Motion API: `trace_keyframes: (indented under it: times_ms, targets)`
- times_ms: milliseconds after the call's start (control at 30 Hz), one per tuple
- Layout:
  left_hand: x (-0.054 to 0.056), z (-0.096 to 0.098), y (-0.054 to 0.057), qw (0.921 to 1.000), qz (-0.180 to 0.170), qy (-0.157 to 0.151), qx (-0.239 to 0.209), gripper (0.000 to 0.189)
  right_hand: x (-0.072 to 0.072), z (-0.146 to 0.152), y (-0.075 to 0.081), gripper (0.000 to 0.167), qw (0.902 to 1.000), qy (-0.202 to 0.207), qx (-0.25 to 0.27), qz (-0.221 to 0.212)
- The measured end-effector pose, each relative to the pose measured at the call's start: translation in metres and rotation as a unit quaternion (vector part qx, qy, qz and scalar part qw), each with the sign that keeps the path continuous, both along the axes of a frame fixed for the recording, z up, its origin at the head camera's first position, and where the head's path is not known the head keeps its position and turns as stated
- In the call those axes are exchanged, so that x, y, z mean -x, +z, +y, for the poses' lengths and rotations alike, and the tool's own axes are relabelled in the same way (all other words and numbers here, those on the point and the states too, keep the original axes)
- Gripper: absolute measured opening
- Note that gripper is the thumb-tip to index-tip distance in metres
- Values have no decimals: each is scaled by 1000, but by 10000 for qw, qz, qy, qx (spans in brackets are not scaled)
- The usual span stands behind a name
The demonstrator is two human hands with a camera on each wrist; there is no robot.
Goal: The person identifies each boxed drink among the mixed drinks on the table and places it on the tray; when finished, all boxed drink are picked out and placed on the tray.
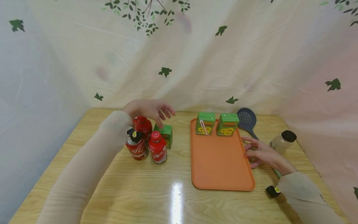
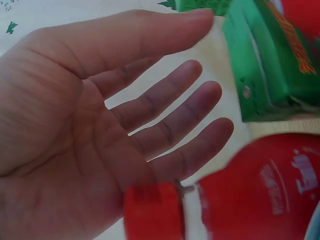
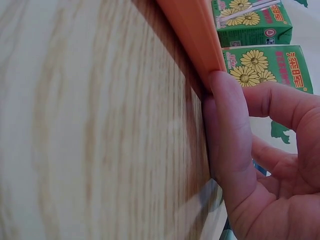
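Note:
My left hand [image 1: 151, 109] hovers with spread, relaxed fingers over a green drink carton [image 1: 167, 133] and holds nothing. Its palm shows in the left wrist view, beside a red bottle [image 2: 250, 200] and the carton. Two red bottles and a red can [image 1: 138, 151] stand close together below this hand and wrist. Farther right, my right hand [image 1: 261, 153] grips the right rim of an orange tray [image 1: 221, 168], thumb and fingers at its edge. On the tray's far end stand two green drink cartons, one with a straw [image 1: 205, 126], the other plain-fronted [image 1: 227, 126] with yellow flowers.
A dark slotted skimmer [image 1: 246, 119] lies beyond my right hand, its handle running toward the hand. A clear jar with a black lid [image 1: 289, 136] is at the right. Behind the wooden table [image 1: 134, 193] hangs a pale cloth [image 1: 195, 74] with leaf prints.

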State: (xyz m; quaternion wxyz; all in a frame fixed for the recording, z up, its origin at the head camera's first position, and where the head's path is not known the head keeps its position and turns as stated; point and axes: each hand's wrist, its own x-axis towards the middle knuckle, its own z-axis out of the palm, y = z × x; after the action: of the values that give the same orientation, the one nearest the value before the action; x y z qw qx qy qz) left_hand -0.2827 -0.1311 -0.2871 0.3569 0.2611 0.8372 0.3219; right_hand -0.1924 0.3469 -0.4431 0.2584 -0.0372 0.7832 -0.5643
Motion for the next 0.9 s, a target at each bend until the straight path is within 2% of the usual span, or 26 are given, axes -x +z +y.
trace_keyframes:
  times_ms: [300, 433, 533, 667, 900]
  targets:
    - [4, 6, -8, 9958, -137, -482, 771, 60, -1, 1, -1, 82, 10000, -43, 26, -30]
    - [5, 10, -11, 9921, -31, -675, 1059, 58, -1, -1, -2, 82, 10000, -73, 16, -46]
    - [6, 12, -13, 9912, 56, -729, 1104, 58, -1, -1, -2, 81, 10000, -79, -2, -48]
    - [7, 12, -15, 9924, 57, -616, 1066, 59, 0, -1, -1, 79, 10000, -59, -11, -14]
    - [7, 12, -19, 9957, 66, -213, 894, 58, 0, -1, 0, 79, 10000, -75, -39, -9]
